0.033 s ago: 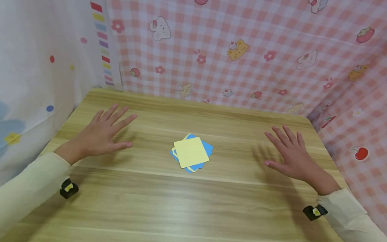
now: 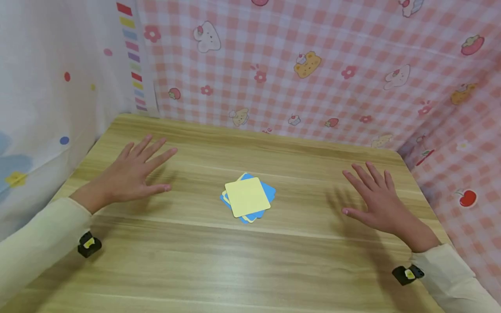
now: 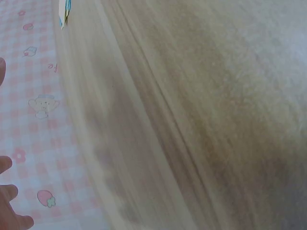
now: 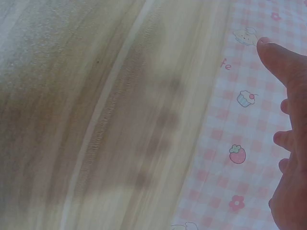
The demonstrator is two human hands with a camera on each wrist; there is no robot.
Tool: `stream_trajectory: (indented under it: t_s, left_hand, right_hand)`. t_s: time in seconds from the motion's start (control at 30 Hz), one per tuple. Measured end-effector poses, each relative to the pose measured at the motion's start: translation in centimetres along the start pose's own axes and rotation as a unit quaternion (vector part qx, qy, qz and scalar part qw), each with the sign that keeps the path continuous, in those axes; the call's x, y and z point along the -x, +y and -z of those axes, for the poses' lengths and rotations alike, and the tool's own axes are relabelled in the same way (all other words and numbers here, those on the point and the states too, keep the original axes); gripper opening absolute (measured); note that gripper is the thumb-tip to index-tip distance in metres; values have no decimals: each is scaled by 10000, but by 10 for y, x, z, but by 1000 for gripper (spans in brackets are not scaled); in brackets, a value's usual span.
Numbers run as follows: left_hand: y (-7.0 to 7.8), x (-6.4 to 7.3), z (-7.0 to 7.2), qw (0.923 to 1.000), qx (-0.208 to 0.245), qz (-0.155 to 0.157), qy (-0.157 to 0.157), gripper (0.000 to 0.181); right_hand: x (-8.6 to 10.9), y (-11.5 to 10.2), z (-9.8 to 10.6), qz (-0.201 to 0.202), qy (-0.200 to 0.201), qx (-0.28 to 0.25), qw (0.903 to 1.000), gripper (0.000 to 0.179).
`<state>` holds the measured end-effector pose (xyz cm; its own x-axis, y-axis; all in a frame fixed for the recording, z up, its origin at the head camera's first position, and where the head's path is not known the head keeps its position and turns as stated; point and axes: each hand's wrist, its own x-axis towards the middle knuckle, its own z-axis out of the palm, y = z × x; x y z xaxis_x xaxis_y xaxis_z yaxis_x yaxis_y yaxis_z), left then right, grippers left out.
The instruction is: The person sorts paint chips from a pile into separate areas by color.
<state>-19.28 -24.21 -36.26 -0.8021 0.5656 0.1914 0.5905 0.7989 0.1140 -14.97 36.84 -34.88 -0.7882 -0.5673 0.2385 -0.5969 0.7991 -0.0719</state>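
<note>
In the head view, a loose stack of square cards with rounded corners lies at mid-table, a yellow card point(image 2: 248, 197) on top. Corners of blue cards point(image 2: 268, 191) and other yellow ones stick out below it at different angles. My left hand point(image 2: 133, 171) hovers left of the stack, fingers spread, nothing held. To the right of the cards, my right hand point(image 2: 375, 198) is held over the wood the same way, also holding nothing. The left wrist view catches only the edge of the stack point(image 3: 64, 12) at the top. Part of my right hand point(image 4: 292, 139) shows in the right wrist view.
The wood-grain table point(image 2: 219, 265) carries shadows of both hands. A pink checked cloth point(image 2: 274, 56) hangs behind it and along the right side, and a white dotted cloth point(image 2: 43, 95) hangs at the left. Each cream sleeve has a small black device point(image 2: 89, 244) at the wrist.
</note>
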Motion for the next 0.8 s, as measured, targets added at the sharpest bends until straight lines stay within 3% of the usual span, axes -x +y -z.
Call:
stream_trajectory:
  t_s: [0.3, 0.43, 0.6, 0.8]
  left_hand:
    - [0, 1, -5, 10000, 28, -70, 0, 89]
    - [6, -4, -7, 9999, 54, -54, -83, 92]
    - [29, -21, -10, 9996, 236, 52, -160, 97]
    - [75, -51, -23, 9981, 409, 179, -430, 103]
  right_hand:
    - [-2, -1, -7, 23, -64, -41, 10000, 90]
    - [-18, -5, -7, 182, -159, -140, 9996, 88]
    - [-55, -19, -15, 569, -470, -296, 9968, 88]
    - [-109, -43, -37, 1024, -1278, -444, 9855, 94]
